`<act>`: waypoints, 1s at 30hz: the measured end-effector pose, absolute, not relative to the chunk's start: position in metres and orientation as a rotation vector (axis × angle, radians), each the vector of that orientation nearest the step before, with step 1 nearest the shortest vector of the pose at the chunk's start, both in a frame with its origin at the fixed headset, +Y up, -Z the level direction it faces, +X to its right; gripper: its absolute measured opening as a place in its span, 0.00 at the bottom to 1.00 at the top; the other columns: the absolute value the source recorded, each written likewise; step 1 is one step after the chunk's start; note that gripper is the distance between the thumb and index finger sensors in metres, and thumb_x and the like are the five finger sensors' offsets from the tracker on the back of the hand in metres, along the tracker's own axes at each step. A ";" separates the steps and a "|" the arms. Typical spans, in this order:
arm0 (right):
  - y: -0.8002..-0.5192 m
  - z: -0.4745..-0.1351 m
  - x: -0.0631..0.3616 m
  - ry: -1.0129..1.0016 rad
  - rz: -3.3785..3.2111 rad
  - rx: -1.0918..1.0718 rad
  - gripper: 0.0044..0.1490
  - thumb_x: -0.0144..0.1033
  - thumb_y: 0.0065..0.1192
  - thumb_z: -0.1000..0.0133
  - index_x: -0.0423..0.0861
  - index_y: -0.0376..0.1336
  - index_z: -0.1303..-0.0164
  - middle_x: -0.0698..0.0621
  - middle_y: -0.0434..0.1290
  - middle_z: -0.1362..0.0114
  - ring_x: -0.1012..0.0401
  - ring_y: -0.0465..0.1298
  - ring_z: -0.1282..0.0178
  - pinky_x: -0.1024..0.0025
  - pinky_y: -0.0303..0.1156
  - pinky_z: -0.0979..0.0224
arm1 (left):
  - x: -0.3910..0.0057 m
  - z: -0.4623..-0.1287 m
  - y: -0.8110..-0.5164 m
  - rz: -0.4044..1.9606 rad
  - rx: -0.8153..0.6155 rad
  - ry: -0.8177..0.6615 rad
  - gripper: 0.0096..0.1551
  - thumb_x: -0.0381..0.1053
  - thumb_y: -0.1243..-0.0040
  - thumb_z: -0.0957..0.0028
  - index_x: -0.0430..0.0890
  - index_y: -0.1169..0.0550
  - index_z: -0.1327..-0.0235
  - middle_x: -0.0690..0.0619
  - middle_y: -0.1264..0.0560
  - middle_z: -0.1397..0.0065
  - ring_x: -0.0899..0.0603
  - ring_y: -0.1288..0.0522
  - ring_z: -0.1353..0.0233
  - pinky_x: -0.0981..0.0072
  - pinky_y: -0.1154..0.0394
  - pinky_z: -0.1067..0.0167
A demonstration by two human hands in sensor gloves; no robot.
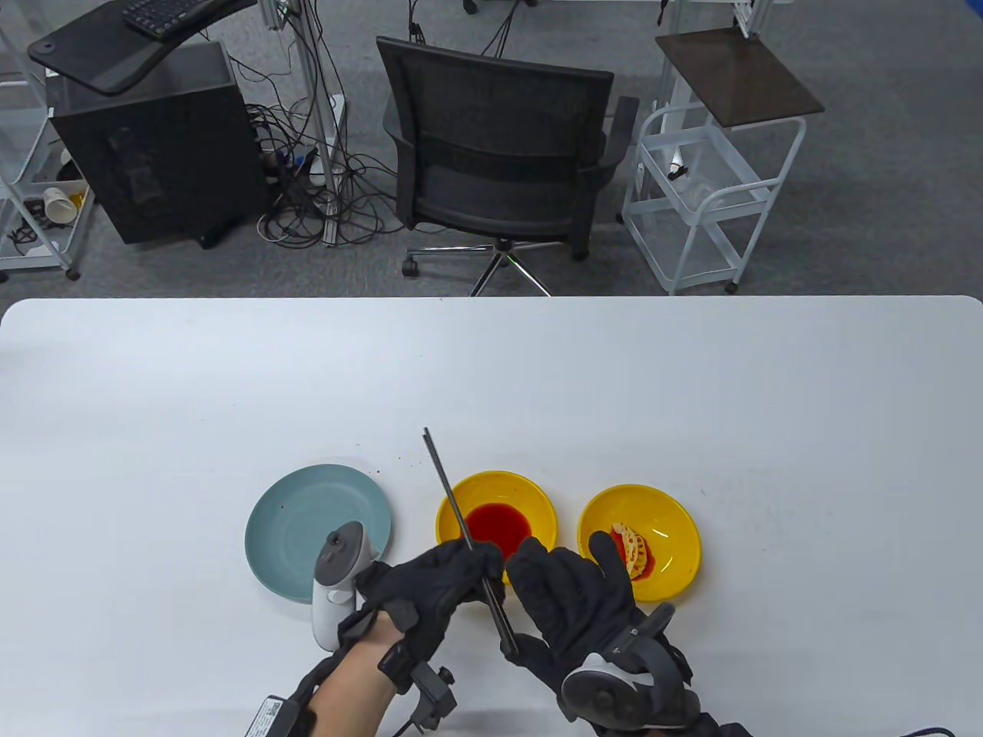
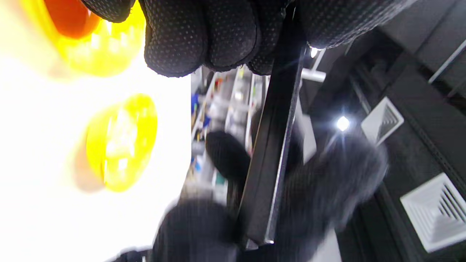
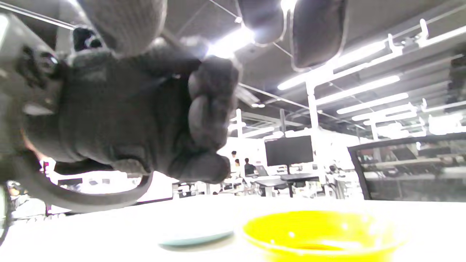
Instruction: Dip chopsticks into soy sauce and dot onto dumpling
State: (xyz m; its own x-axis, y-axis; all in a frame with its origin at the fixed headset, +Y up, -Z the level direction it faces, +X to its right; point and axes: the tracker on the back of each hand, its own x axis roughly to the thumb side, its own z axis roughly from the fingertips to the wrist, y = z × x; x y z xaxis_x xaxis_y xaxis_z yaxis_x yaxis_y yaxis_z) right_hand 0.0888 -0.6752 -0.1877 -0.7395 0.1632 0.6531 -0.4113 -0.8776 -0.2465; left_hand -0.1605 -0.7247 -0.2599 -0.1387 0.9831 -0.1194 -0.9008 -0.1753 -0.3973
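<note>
Low in the centre of the table view, the left hand (image 1: 426, 587) is gripping a pair of black chopsticks (image 1: 468, 539), its fingers curled tight around the shafts. The sticks are slanting up and to the left across the frame, the far tips hanging above the white tabletop (image 1: 691, 384) just beyond the rim of the sauce dish. In the left wrist view the same chopsticks (image 2: 273, 145) are running down the middle, clamped under the gloved fingers (image 2: 204, 40) at the top edge. The right hand (image 1: 580, 606) is lying just to the right with its fingers spread; it is touching the near end of the sticks (whether it is actually holding them I cannot tell). The yellow dish of red soy sauce (image 1: 496, 516) is sitting right above the two hands. To its right, a second yellow dish (image 1: 639, 541) is carrying the dumpling (image 1: 631, 546). A pale blue plate (image 1: 317, 532) is lying to the left of the sauce.
</note>
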 end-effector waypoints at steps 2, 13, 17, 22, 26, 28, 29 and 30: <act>-0.675 -0.192 0.094 -0.522 2.593 0.893 0.58 0.61 0.53 0.50 0.51 0.29 0.24 0.45 0.50 0.16 0.40 0.66 0.28 0.23 0.46 0.24 | -0.187 -0.263 -0.718 1.618 -0.322 -0.151 0.31 0.62 0.43 0.47 0.42 0.21 0.41 0.48 0.23 0.39 0.37 0.21 0.40 0.29 0.38 0.31; -0.672 -0.201 0.112 -0.439 2.548 0.785 0.59 0.62 0.53 0.50 0.52 0.26 0.25 0.46 0.48 0.15 0.40 0.65 0.27 0.23 0.45 0.24 | -0.249 -0.309 -0.710 0.366 -0.461 0.389 0.31 0.61 0.39 0.48 0.40 0.18 0.44 0.45 0.21 0.42 0.35 0.20 0.43 0.29 0.37 0.32; -0.672 -0.208 0.121 -0.381 2.537 0.724 0.59 0.62 0.53 0.50 0.52 0.26 0.25 0.46 0.47 0.15 0.39 0.64 0.26 0.23 0.44 0.24 | -0.238 -0.322 -0.731 0.183 -0.560 0.436 0.31 0.61 0.38 0.48 0.39 0.18 0.44 0.45 0.21 0.43 0.35 0.20 0.44 0.29 0.37 0.32; -0.671 -0.212 0.127 -0.339 2.519 0.695 0.59 0.63 0.53 0.50 0.52 0.27 0.24 0.46 0.47 0.15 0.39 0.63 0.26 0.23 0.43 0.24 | -0.224 -0.328 -0.747 -0.058 -0.597 0.460 0.31 0.62 0.39 0.48 0.40 0.18 0.44 0.46 0.20 0.43 0.35 0.20 0.43 0.29 0.37 0.32; -0.671 -0.216 0.132 -0.315 2.504 0.669 0.59 0.63 0.53 0.50 0.52 0.28 0.24 0.46 0.47 0.15 0.39 0.63 0.26 0.22 0.43 0.24 | -0.221 -0.327 -0.747 -0.084 -0.566 0.460 0.35 0.64 0.38 0.48 0.40 0.20 0.39 0.45 0.22 0.39 0.34 0.22 0.40 0.29 0.39 0.31; -0.672 -0.220 0.137 -0.297 2.494 0.631 0.58 0.62 0.53 0.50 0.52 0.28 0.24 0.46 0.47 0.15 0.38 0.63 0.25 0.22 0.42 0.24 | -0.225 -0.323 -0.732 -0.016 -0.555 0.458 0.42 0.67 0.41 0.48 0.40 0.25 0.29 0.44 0.27 0.29 0.31 0.26 0.30 0.27 0.43 0.29; -0.673 -0.221 0.140 -0.294 2.490 0.614 0.58 0.62 0.53 0.50 0.52 0.29 0.24 0.46 0.47 0.15 0.38 0.63 0.25 0.22 0.42 0.23 | -0.229 -0.322 -0.719 0.054 -0.517 0.460 0.43 0.68 0.42 0.48 0.40 0.25 0.29 0.43 0.27 0.28 0.30 0.27 0.30 0.27 0.43 0.29; -0.673 -0.223 0.144 -0.304 2.482 0.601 0.58 0.62 0.54 0.50 0.52 0.30 0.23 0.46 0.47 0.15 0.38 0.63 0.25 0.22 0.42 0.24 | -0.234 -0.319 -0.703 0.143 -0.477 0.454 0.44 0.68 0.43 0.47 0.40 0.26 0.28 0.43 0.28 0.27 0.29 0.27 0.29 0.27 0.43 0.29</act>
